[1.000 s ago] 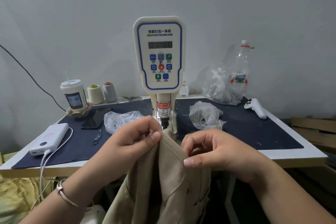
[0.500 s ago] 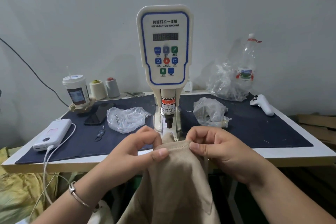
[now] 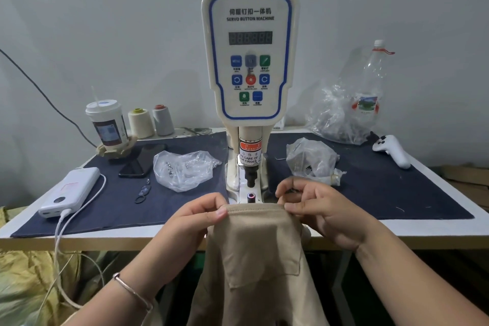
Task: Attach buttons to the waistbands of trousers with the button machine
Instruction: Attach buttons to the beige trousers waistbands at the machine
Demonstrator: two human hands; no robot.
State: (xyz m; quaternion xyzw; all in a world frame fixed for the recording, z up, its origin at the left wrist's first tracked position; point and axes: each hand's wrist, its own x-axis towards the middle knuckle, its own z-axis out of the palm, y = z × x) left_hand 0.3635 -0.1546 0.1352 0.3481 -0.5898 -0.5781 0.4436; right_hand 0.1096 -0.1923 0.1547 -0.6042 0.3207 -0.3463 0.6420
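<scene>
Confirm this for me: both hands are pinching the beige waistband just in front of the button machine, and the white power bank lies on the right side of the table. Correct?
Not quite. The head view shows the white power bank on the left side of the table, not the right. The rest holds: the left hand and right hand both pinch the beige waistband just in front of the button machine.

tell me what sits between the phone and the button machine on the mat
In the head view, a clear plastic bag holding small metal parts lies on the dark mat between the phone and the button machine.
</scene>
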